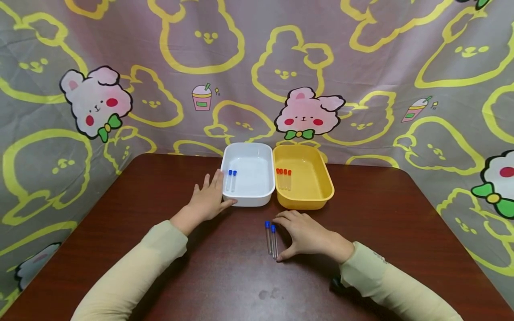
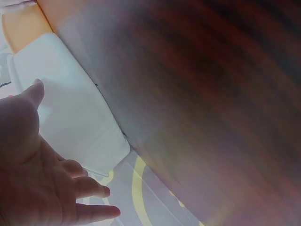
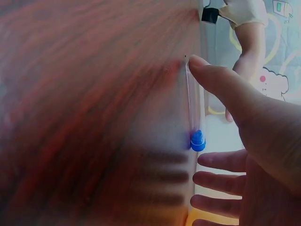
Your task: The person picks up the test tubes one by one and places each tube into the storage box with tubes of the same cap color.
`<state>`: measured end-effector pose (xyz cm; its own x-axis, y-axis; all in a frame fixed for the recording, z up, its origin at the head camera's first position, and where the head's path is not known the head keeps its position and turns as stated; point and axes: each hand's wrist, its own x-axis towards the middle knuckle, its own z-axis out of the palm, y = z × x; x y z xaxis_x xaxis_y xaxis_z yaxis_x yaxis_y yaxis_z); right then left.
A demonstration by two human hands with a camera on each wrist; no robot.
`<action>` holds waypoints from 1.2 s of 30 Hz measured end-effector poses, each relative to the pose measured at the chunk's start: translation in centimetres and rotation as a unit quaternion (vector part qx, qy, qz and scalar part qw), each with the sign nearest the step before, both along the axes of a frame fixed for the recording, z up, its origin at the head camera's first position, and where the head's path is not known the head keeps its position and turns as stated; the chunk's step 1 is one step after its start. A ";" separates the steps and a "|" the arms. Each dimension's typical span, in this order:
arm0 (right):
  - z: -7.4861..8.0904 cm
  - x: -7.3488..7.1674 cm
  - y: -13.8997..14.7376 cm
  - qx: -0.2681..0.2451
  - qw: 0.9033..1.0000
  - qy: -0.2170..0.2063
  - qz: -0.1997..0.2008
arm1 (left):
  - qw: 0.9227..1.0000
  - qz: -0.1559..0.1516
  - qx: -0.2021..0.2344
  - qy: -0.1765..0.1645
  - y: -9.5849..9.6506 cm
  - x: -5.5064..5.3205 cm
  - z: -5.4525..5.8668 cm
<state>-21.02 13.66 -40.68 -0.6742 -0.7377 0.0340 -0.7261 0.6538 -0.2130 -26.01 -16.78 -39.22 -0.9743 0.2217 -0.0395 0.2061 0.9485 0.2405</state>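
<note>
Two clear test tubes with blue caps lie side by side on the table. My right hand is just to their right, thumb by the bottom end and fingers spread near the caps. In the right wrist view, those fingers are nearly straight, with a blue-capped tube past the thumb. My left hand rests against the left side of a white tray, fingers spread; the left wrist view shows that tray beyond the thumb. Two blue-capped tubes lie inside it.
Right beside the white tray stands a yellow tray, holding several tubes with red-orange caps. Both sit toward the back of the dark brown table. A patterned curtain hangs behind. Something black shows below the right sleeve.
</note>
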 end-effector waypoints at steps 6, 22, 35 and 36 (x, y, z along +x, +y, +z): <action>0.0 0.0 -0.1 0.002 1.000 -0.010 -0.005 | 1.000 0.001 0.005 -0.003 0.1 0.2 0.4; -0.1 0.5 -0.5 0.017 1.000 0.001 -0.010 | 1.000 0.000 0.002 0.005 0.1 0.1 0.1; 1.4 0.0 -0.1 -0.004 1.000 0.007 -0.011 | 1.000 0.000 0.000 0.002 0.1 0.3 0.3; 1.7 0.0 -0.1 -0.006 1.000 0.007 -0.010 | 1.000 0.000 0.000 0.003 0.1 0.3 0.3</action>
